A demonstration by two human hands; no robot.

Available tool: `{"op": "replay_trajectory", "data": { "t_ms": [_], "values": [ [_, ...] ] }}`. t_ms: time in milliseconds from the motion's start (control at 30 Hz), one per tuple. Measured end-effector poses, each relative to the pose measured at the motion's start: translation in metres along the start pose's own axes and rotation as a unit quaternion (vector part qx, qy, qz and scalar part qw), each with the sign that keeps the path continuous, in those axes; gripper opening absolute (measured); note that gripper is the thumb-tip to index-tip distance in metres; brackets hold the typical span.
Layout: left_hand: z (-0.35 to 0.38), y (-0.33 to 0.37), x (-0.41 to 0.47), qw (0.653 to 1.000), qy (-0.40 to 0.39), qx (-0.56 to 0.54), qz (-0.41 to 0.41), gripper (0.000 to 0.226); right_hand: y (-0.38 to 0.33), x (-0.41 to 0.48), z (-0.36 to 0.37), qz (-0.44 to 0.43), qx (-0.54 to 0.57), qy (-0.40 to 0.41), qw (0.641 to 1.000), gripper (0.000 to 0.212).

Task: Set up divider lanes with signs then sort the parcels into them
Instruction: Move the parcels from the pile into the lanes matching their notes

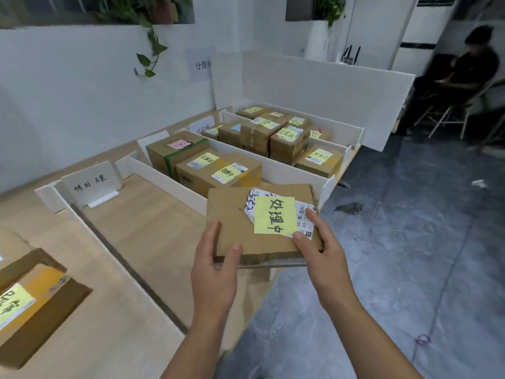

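Up close in the head view, a flat parcel [232,214] sits over the near end of the middle lane, at the edge of the worktop [136,242]. It bears a yellow note [274,216] stuck over a white shipping label [303,212]. The hands are on its near side. The left hand [214,269] lies on the near-left corner, fingers fairly straight and thumb resting on top. The right hand [325,253] grips the near-right corner, thumb pressing the label, forefinger along the right edge, other fingers hidden.

White dividers [164,176] split the worktop into lanes. Beyond the parcel, the middle lane holds cardboard boxes [202,165] with yellow and pink notes. The far lane is packed with more noted boxes [273,132]. A handwritten sign [91,184] stands at the back of the left lane. Another box [35,296] lies at lower left. A seated person [470,77] is in the background.
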State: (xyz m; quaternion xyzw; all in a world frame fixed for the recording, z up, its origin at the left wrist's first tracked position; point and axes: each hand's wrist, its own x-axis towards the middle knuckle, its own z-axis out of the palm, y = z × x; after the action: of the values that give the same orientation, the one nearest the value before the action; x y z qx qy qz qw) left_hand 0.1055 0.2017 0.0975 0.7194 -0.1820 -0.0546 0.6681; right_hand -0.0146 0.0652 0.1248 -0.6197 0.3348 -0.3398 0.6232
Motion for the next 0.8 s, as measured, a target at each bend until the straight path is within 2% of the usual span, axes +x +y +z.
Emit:
{"op": "replay_trajectory", "data": {
  "t_ms": [233,533,800],
  "values": [
    [0.083,-0.01,0.086,0.999,0.005,-0.005,-0.045,0.053,0.006,0.131,-0.013,0.019,-0.021,-0.027,0.999,0.043],
    [0.141,-0.025,0.14,0.991,0.026,0.038,-0.125,0.059,0.034,0.248,-0.014,0.037,-0.089,-0.089,0.991,0.044],
    [0.196,-0.044,0.176,0.968,0.053,0.087,-0.23,0.072,0.083,0.355,-0.018,0.067,-0.174,-0.228,0.956,0.042]
  ]
}}
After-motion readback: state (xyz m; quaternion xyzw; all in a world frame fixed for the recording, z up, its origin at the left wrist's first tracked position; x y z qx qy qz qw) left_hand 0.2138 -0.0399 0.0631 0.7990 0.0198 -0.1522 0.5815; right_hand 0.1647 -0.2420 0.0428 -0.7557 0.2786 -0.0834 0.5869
